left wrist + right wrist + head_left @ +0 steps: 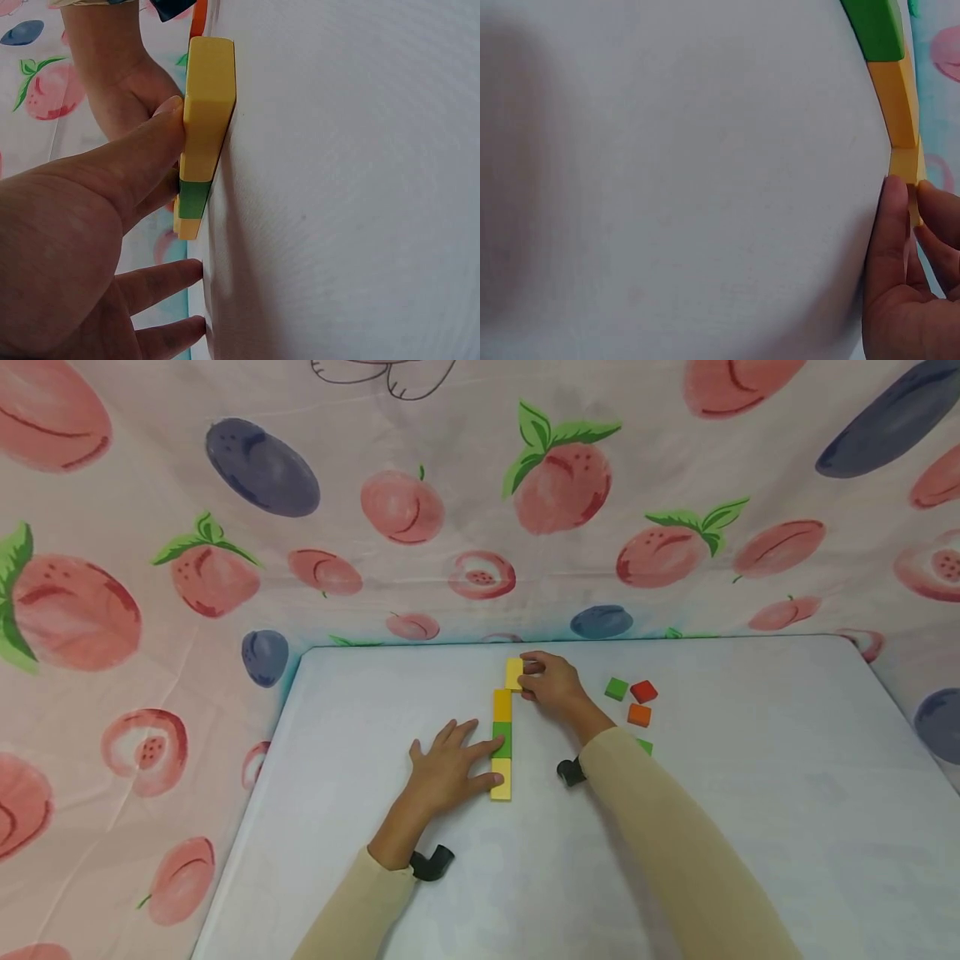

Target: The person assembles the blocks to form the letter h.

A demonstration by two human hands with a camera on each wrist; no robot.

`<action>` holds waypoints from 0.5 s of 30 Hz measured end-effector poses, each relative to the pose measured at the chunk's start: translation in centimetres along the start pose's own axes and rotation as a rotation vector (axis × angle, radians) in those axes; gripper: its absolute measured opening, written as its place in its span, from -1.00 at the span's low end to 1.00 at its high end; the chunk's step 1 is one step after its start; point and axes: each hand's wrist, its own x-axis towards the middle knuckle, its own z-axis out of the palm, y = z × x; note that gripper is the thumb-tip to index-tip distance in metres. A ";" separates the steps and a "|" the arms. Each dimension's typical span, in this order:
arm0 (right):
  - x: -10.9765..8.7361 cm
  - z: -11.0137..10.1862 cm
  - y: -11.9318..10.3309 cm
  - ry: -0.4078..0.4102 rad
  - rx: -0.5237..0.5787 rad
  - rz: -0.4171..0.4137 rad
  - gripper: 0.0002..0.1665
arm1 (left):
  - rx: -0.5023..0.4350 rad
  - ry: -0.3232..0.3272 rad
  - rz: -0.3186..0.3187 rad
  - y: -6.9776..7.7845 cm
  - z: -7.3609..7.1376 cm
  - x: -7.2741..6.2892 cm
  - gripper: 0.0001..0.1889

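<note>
Right grip (555, 685) pinches yellow block (513, 673) at far end of block row (502, 704).
Left grip (442, 775), fingers spread over the counter (360, 714), touches green block (502, 732) and nearest yellow block (504, 768).

Head view looks down; close wrist views share the blocks (507, 732).

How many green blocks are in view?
3. One green block is in the row by the left hand; another green block lies beside the red block; the third green block is partly covered by the right sleeve, which may hide more.
</note>
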 end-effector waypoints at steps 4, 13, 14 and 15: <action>0.1 -0.3 0.2 -0.033 -0.033 0.001 -0.37 | 0.001 0.002 0.003 0.0 0.0 0.0 -0.37; 0.6 -0.7 0.7 -0.095 0.005 0.027 -0.36 | 0.005 0.000 0.006 -0.1 0.0 0.0 -0.36; 0.6 -0.7 0.7 -0.097 0.001 0.021 -0.37 | 0.005 0.000 0.006 -0.1 0.0 0.0 -0.36; 0.6 -0.6 0.7 -0.098 -0.008 0.015 -0.37 | 0.004 0.001 0.007 -0.1 0.0 0.0 -0.37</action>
